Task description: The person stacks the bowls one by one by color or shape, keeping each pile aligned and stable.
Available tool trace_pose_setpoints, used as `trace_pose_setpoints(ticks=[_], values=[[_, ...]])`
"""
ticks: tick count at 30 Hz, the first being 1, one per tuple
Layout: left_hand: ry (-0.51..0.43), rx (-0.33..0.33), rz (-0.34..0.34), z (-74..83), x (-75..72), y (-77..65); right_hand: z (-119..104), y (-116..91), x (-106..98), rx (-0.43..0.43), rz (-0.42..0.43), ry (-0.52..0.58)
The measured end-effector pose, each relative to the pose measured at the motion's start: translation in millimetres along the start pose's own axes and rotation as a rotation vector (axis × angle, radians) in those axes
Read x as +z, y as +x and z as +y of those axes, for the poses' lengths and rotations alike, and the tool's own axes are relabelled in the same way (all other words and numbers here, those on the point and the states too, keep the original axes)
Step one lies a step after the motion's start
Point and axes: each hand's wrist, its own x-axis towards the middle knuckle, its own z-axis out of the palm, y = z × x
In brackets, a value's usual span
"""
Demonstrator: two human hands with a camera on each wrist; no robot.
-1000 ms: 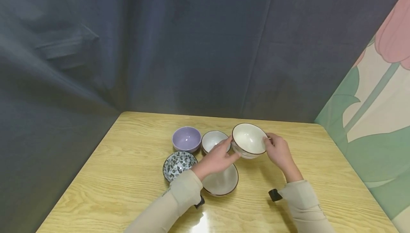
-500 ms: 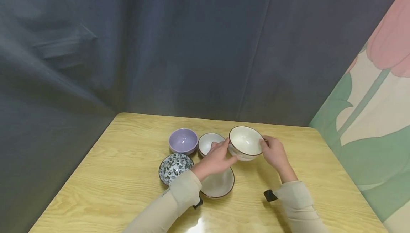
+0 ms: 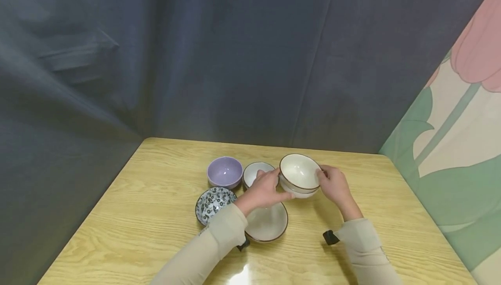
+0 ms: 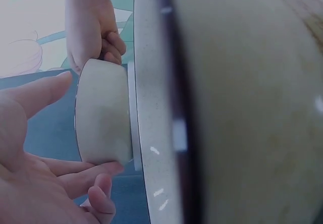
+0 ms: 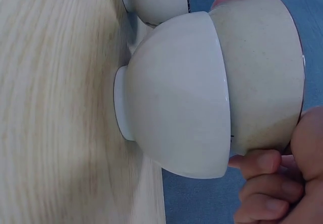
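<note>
My right hand (image 3: 335, 187) pinches the brown-edged rim of a cream bowl (image 3: 299, 171) on its right side. That bowl sits partly inside a white bowl (image 5: 176, 98), whose foot is down at the wooden table (image 5: 55, 108) in the right wrist view. On the other side, my left hand (image 3: 264, 192) has its fingers stretched along the cream bowl's wall. Its thumb stands apart from the bowl in the left wrist view. Under my left forearm is a wide beige bowl (image 3: 268, 226) with a dark rim, large and blurred in the left wrist view.
Behind my left hand stands a small white bowl (image 3: 252, 172) with a brown rim. To its left is a purple bowl (image 3: 225, 172), with a black-and-white floral bowl (image 3: 213, 204) in front. A dark curtain (image 3: 235, 58) hangs behind the table.
The head view has shifted slightly. Both hands stay at the cream bowl, and the white bowl's edge beneath it shows more distinctly now.
</note>
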Motion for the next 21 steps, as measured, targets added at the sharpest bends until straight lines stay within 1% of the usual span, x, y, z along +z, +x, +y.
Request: trace_pose_setpoints(ticks=[5,11,16,21], values=[[-0.033,-0.024,-0.02,0.1,-0.2,1.0,2,-1,1,-0.011,0.003,-0.008],[-0.014,-0.064,-0.035,0.5,0.8,1.7,6,-4,1,0.02,-0.027,-0.024],[0.008,-0.058,-0.035,1.8,1.7,0.5,10,-6,3,0.015,-0.016,-0.043],[0.056,-0.047,-0.03,4.4,3.0,-0.4,11,-9,4,0.002,-0.01,-0.045]])
